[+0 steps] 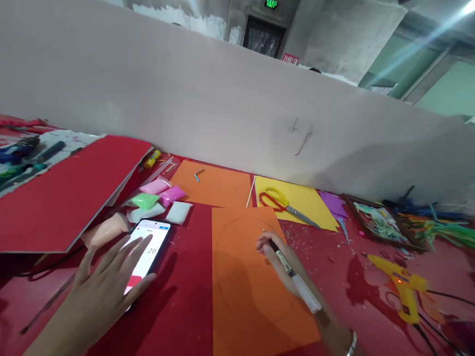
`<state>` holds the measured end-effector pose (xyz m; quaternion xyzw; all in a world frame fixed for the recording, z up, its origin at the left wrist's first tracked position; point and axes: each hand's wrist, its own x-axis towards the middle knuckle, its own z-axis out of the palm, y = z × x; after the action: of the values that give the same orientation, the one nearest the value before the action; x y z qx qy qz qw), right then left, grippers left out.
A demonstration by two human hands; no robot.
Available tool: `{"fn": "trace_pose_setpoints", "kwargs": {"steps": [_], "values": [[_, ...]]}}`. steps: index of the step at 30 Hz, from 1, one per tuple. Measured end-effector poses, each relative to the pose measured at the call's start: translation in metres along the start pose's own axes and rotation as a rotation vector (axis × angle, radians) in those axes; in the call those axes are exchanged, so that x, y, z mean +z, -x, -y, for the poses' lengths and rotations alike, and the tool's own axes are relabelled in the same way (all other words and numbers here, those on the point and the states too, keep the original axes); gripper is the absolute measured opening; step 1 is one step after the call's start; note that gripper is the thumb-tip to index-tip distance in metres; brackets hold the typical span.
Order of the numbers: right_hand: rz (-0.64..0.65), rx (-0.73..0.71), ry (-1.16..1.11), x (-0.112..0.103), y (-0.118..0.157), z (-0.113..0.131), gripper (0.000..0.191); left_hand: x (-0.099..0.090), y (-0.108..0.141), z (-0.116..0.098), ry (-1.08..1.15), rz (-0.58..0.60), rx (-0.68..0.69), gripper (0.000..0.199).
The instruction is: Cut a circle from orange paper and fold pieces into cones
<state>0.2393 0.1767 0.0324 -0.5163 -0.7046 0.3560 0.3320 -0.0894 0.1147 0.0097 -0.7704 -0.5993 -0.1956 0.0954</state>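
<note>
My left hand (108, 275) is spread over a smartphone (149, 253) lying on the red table, its fingers across the lit screen. Whether the fingertips touch the glass I cannot tell. In my right hand (278, 258) is a pen (291, 273) with a black and clear barrel, its back end pointing toward my wrist. That hand is above an orange sheet of paper (231, 309), which carries a faint large drawn circle. Just behind the phone are soft packets in white (178, 213), green (145, 200) and pink (172, 196).
Yellow-red scissors (287, 201) rest on yellow paper (317, 203) beside a second orange sheet (220, 185). A yellow glue gun (402, 284) with cords lies right, near a tray of scraps (377, 222). A red board (63, 192) and pliers (4, 154) are left. A pale partition (211, 99) stands behind.
</note>
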Motion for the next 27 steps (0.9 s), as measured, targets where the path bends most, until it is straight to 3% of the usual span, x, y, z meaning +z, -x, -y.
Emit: {"fn": "trace_pose_setpoints", "kwargs": {"steps": [4, 8, 11, 15, 19, 22, 27], "values": [[-0.024, -0.007, -0.148, -0.002, -0.003, -0.005, 0.027, -0.009, 0.001, -0.025, -0.033, 0.044, 0.095, 0.056], [-0.192, -0.02, -0.173, 0.003, -0.017, -0.006, 0.03, -0.007, 0.003, -0.066, 0.062, 0.271, 0.345, 0.055], [-0.272, 0.004, -0.242, 0.007, -0.027, 0.0, 0.02, 0.002, 0.003, -0.089, 0.139, 0.401, 0.332, 0.061], [-0.1, 0.039, -0.32, 0.017, -0.032, 0.008, 0.008, 0.008, 0.002, -0.098, 0.233, 0.562, 0.188, 0.073], [0.091, 0.079, -0.386, 0.036, -0.033, 0.005, 0.009, 0.003, -0.003, -0.095, 0.307, 0.727, 0.191, 0.071], [0.176, 0.159, -0.422, 0.054, -0.034, -0.002, 0.023, 0.001, -0.007, -0.091, 0.324, 0.744, 0.211, 0.071], [0.181, 0.272, -0.36, 0.072, -0.033, -0.01, 0.026, 0.003, -0.012, -0.09, 0.346, 0.766, 0.208, 0.072]]}}
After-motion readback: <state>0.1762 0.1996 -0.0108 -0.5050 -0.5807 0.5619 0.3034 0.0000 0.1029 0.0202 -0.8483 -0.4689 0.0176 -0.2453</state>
